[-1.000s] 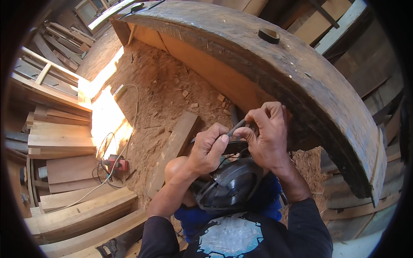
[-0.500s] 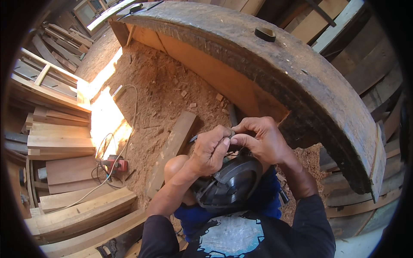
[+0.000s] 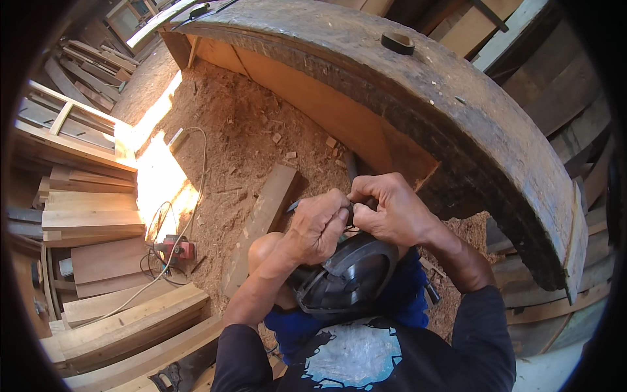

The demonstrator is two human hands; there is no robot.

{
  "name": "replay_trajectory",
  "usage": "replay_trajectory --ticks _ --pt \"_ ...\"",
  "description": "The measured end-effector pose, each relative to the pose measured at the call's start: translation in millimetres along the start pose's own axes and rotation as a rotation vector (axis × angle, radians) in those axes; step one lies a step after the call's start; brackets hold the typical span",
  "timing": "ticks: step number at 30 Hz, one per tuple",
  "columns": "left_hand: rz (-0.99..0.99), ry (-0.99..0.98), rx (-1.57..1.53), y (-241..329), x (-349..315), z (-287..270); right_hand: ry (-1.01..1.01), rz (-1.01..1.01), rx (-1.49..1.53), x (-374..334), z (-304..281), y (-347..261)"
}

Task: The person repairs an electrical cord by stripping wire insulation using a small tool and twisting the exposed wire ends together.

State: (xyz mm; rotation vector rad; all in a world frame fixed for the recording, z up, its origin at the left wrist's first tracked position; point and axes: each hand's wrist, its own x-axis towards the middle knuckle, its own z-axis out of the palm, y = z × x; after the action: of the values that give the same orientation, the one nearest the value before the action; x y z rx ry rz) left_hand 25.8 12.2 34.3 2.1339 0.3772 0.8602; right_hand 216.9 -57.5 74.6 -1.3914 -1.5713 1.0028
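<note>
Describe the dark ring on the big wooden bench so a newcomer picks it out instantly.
Find the big worn wooden bench curving across the top and right of the view. On its upper surface, toward the far edge, sits a short dark ring. Its open middle sets it apart from the pale flecks and thin dark scrap to its right.

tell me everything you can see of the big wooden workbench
The wooden workbench stretches from the upper left to the right, its edges curved in the fisheye view. Its thick top looks worn and grey-brown, with a rough, darker front edge; an orange-brown panel shows below. A dark ring and pale chips lie on top. Neither the left hand nor the right hand visibly touches it.
</note>
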Motion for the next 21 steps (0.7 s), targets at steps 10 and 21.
replay_trajectory --ticks 10,21 --pt "-0.109 0.092 -0.184 5.7 -7.7 3.5 0.119 -0.257 -0.045 -4.7 2.5 11.5" --pt "-0.228 0.146 -0.396 -9.1 -14.3 5.0 0.15 -0.27 0.012 -3.2 -1.7 16.2"
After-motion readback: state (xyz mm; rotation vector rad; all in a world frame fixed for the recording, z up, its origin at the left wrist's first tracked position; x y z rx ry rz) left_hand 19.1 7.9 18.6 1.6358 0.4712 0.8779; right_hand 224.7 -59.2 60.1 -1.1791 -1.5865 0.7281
